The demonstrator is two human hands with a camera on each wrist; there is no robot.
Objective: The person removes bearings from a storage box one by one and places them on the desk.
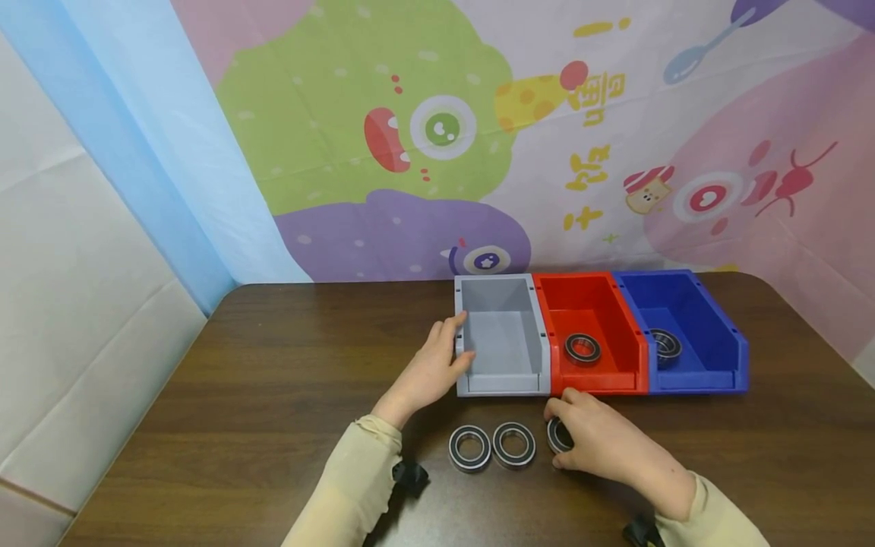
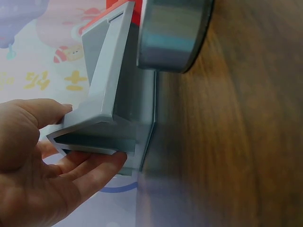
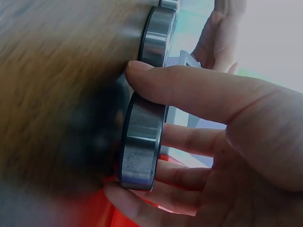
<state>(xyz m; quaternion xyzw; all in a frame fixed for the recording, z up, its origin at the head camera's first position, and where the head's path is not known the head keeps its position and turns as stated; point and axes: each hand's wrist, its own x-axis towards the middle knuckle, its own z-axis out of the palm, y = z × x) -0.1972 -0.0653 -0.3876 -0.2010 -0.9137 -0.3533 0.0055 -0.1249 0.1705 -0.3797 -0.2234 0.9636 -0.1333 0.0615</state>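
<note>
My right hand [image 1: 598, 441] grips a ball bearing [image 3: 139, 142] by its outer ring, thumb on one side and fingertips on the other. The hand covers part of this bearing in the head view, just in front of the red bin [image 1: 632, 380]. On the grey bin [image 1: 502, 384], my left hand [image 1: 431, 370] holds the left side wall. The left wrist view has the thumb over that wall's rim and the fingers along its outer face. Two more bearings, a left one [image 1: 451, 448] and a right one [image 1: 497, 444], lie flat side by side between the hands.
The blue bin [image 1: 734, 372] stands at the right end of the joined row. One bearing [image 1: 569, 348] lies in the red bin, and bearings [image 1: 673, 346] are in the blue one. Behind the brown table [image 1: 294, 365] hangs a printed cloth [image 1: 328, 121].
</note>
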